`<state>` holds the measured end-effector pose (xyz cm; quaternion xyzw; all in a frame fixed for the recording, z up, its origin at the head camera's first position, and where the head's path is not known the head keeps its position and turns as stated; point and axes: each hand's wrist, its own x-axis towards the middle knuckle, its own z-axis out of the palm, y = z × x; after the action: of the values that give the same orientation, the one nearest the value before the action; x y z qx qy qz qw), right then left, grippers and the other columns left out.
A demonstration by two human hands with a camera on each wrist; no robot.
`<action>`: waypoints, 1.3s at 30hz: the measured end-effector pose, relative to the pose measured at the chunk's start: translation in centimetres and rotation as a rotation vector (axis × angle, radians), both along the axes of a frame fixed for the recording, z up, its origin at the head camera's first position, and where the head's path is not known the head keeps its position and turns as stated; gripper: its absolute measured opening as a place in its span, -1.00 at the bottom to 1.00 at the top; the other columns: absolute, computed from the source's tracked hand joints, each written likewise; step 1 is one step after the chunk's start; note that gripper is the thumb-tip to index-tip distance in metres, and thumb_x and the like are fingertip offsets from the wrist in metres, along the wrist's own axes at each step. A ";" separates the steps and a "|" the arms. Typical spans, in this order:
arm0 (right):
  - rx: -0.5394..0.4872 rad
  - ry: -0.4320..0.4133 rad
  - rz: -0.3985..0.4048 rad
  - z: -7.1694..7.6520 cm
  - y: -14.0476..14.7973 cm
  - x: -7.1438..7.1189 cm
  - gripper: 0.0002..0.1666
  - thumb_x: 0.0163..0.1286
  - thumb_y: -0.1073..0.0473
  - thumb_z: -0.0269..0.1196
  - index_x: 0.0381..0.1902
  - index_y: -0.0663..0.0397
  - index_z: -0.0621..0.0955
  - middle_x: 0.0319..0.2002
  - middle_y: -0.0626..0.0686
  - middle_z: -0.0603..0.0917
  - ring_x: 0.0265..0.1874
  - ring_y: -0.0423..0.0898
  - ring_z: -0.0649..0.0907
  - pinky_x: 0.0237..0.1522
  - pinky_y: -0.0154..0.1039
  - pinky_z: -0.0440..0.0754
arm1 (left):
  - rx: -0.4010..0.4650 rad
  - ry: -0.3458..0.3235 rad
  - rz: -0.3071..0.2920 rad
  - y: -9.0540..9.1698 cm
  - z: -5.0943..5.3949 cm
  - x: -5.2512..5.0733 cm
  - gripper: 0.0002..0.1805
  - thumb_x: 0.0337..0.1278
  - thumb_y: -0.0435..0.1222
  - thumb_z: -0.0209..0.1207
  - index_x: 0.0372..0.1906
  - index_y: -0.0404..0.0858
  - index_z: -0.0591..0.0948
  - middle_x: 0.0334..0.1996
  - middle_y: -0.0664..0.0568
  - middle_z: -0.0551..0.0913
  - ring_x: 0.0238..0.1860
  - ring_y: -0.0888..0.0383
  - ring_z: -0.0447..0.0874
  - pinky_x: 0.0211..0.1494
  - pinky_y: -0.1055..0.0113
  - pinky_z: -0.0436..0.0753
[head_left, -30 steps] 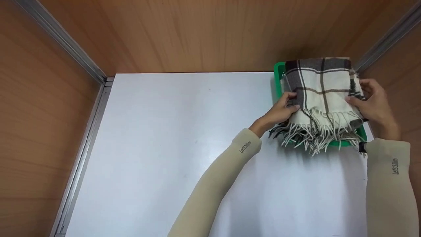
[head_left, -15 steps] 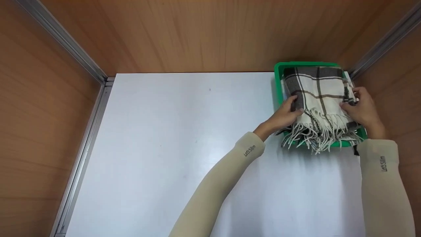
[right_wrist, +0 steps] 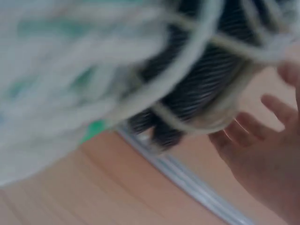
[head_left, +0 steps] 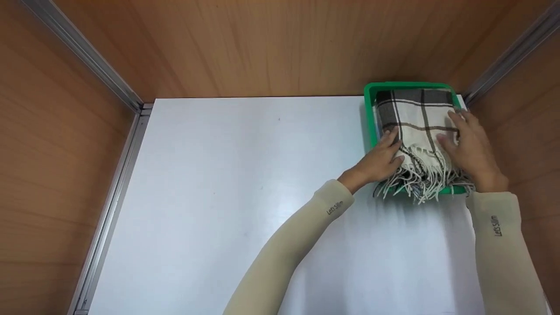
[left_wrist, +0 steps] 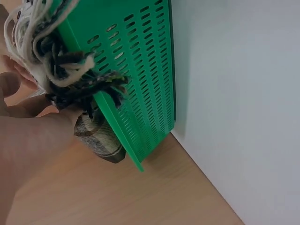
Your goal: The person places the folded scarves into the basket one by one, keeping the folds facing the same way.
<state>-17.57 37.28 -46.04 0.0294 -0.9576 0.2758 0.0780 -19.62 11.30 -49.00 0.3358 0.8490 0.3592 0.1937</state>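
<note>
A folded plaid scarf (head_left: 413, 114) in white, grey and brown lies in a green basket (head_left: 368, 116) at the table's far right corner. White fringe (head_left: 422, 186) hangs over the basket's front rim. My left hand (head_left: 379, 161) rests with extended fingers on the scarf's left side. The left wrist view shows the basket's slotted wall (left_wrist: 145, 70) and dark fringe ends beside that hand. On the right, my right hand (head_left: 472, 151) is over the scarf's right edge, fingers spread and fairly straight. In the blurred right wrist view, its fingers (right_wrist: 243, 131) are beside the folded cloth.
The white tabletop (head_left: 245, 183) stretches left and forward of the basket. Wooden panels (head_left: 262, 48) stand behind and at both sides, joined by metal corner rails (head_left: 87, 52). The basket is close to the back panel and the right panel.
The scarf has come down into the basket, exposing the back rim. My right hand has released its edge and shifted left over it; my left hand's fingers have straightened.
</note>
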 end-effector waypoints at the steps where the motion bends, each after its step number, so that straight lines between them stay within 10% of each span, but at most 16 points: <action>1: 0.012 -0.047 0.018 0.0 -0.2 -0.1 -0.19 0.57 0.18 0.27 0.62 0.32 0.24 0.60 0.54 0.05 0.54 0.59 0.10 0.41 0.57 0.11 | -0.023 0.000 -0.004 0.0 0.1 0.1 -0.37 0.78 -0.07 -0.25 0.68 -0.29 0.10 0.74 0.05 -0.35 0.72 0.13 -0.41 0.65 0.45 -0.20; 9: 0.078 -0.344 0.057 -1.0 -0.1 -0.5 -0.04 0.64 -0.04 0.21 0.69 0.27 0.04 0.63 0.54 -0.16 0.56 0.61 -0.03 0.39 0.61 0.07 | -0.080 0.006 -0.002 0.0 -0.4 0.4 -0.37 0.77 -0.05 -0.24 0.66 -0.30 0.19 0.75 -0.02 -0.27 0.73 0.10 -0.32 0.64 0.46 -0.18; 24: 0.152 -0.410 0.093 -1.7 -0.8 -1.7 -0.07 0.62 0.00 0.24 0.68 0.29 0.09 0.63 0.54 -0.10 0.54 0.60 0.03 0.41 0.56 0.10 | -0.294 0.067 0.008 0.7 -0.5 0.8 -0.25 0.73 0.14 -0.33 0.69 -0.26 0.14 0.75 -0.02 -0.28 0.73 0.10 -0.30 0.66 0.43 -0.09; 39: -0.068 -0.491 0.110 -2.1 0.0 -2.8 -0.09 0.63 0.10 0.23 0.69 0.27 0.06 0.68 0.41 -0.22 0.61 0.51 -0.15 0.47 0.55 -0.01 | -0.219 0.060 0.010 0.0 -0.8 1.1 -0.30 0.74 0.09 -0.30 0.67 -0.24 0.22 0.74 -0.01 -0.15 0.73 0.11 -0.23 0.66 0.43 -0.08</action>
<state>-20.37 37.28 -48.16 0.0108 -0.9350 0.3105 -0.1709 -18.54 11.30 -49.76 0.3188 0.8902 0.2552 0.2020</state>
